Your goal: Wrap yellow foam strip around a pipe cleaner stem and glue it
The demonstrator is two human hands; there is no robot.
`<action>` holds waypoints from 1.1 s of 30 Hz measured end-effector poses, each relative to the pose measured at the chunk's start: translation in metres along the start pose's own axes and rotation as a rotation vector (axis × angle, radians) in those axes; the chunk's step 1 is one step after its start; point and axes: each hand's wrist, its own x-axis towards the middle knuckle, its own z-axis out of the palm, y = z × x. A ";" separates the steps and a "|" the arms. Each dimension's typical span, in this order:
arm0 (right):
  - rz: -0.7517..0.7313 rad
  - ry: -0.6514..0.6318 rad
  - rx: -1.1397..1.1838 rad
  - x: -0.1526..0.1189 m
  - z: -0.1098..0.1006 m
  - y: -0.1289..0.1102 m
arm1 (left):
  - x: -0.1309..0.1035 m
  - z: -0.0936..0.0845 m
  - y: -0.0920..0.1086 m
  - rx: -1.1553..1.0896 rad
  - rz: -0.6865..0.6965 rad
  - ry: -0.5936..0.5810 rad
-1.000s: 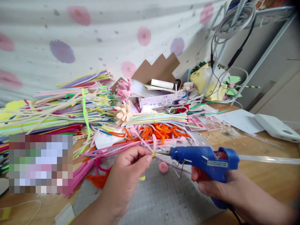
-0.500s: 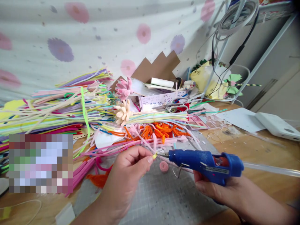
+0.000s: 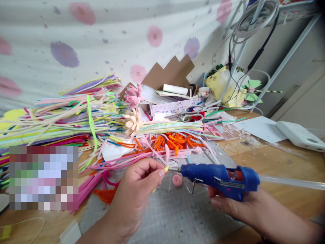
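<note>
Between thumb and forefinger, my left hand [image 3: 142,186] pinches a small yellow pipe cleaner piece [image 3: 166,168]; most of it is hidden by the fingers. My right hand [image 3: 233,205] is wrapped round the handle of a blue hot glue gun [image 3: 210,176]. Its metal nozzle points left, right at the tip of the yellow piece, and seems to touch it. A clear glue stick [image 3: 291,182] runs out of the gun's back end. Just below the nozzle, a pink coil [image 3: 177,180] lies on the grey cutting mat [image 3: 162,217].
Bundles of coloured pipe cleaners [image 3: 63,115] fill the left and middle back. Among them stand a pink flower [image 3: 133,96] and a cream flower [image 3: 132,122]. Orange pieces [image 3: 175,142], scissors [image 3: 193,115] and a white box [image 3: 299,135] lie farther back. Cables [image 3: 256,20] hang at upper right.
The glue gun in my right hand has shifted slightly left and down, its nozzle now a little lower against the yellow piece. My left hand has barely moved.
</note>
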 end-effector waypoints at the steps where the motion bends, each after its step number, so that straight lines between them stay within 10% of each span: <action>1: 0.009 0.002 0.009 0.000 0.000 0.000 | 0.000 0.000 0.001 0.001 -0.002 0.000; 7: 0.047 0.178 0.153 0.008 -0.020 0.004 | 0.002 0.002 0.004 -0.013 -0.012 0.035; 13: 0.194 0.337 0.278 0.013 -0.092 0.040 | 0.002 -0.002 -0.001 -0.001 -0.002 -0.017; 22: 0.519 0.547 -0.261 0.012 -0.123 0.106 | -0.001 0.002 0.001 0.001 -0.037 -0.088; 29: 0.420 0.502 -0.683 0.014 -0.129 0.051 | -0.002 0.004 0.001 -0.031 -0.076 -0.149; 33: -0.174 0.182 -0.249 0.015 -0.061 -0.008 | -0.004 0.007 0.006 -0.070 -0.100 -0.196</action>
